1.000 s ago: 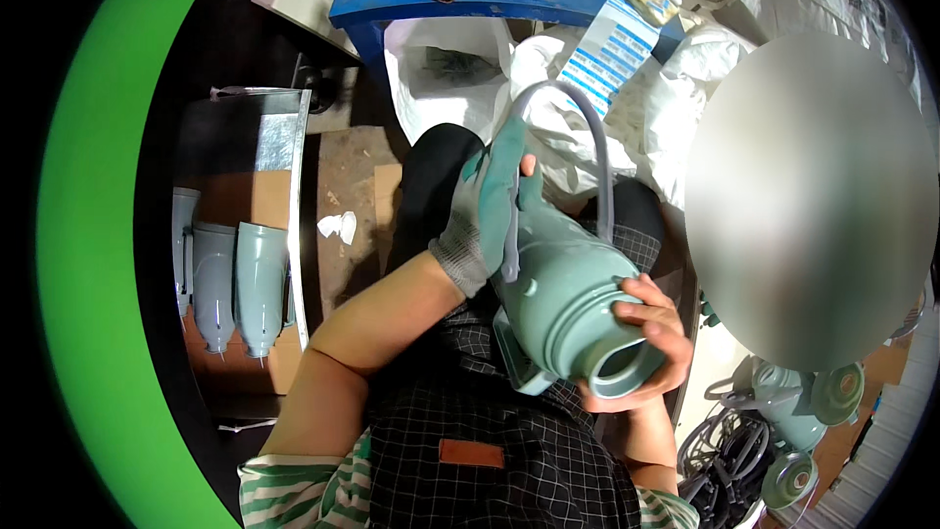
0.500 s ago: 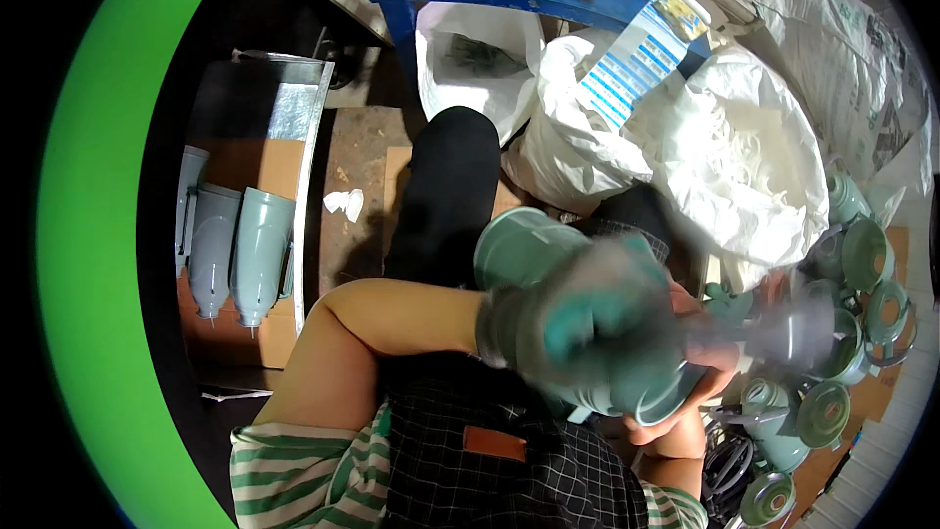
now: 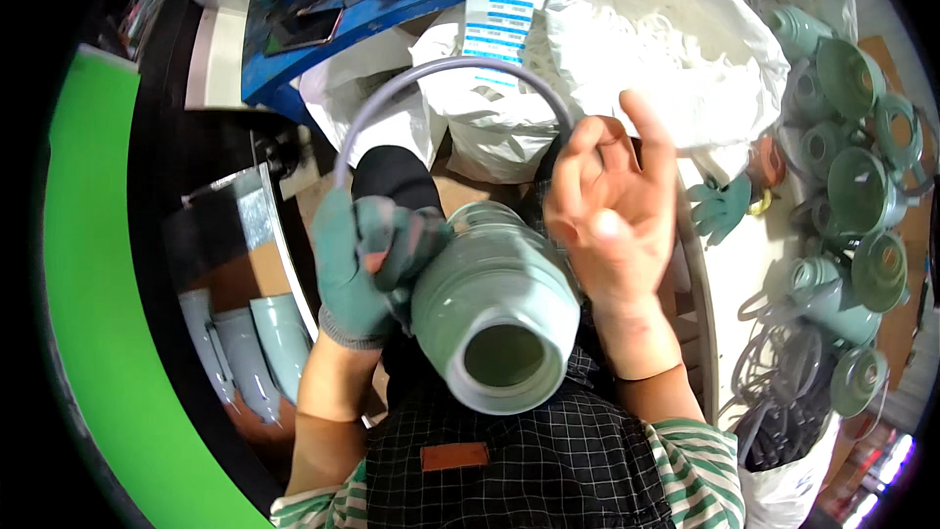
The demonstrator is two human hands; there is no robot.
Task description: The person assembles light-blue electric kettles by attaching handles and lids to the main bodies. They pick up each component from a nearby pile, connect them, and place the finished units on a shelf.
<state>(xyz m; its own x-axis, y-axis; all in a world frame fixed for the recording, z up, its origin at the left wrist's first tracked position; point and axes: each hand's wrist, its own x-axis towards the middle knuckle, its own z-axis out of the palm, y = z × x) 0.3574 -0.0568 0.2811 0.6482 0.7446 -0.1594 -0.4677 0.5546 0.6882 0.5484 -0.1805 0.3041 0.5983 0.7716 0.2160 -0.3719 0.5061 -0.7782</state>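
One green jug (image 3: 499, 318) w/ grey hose (image 3: 441, 73); gloved left hand (image 3: 367, 255) grips, right hand (image 3: 612, 206) open.

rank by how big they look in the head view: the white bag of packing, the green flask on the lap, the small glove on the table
1. white bag
2. green flask, though it sits nearest the camera, so it may be inflated
3. small glove

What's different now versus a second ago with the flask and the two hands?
The bare right hand has let go of the pale green ribbed flask body's open end and lifted to the grey curved handle, fingers spread. The gloved left hand still grips the flask on the lap.
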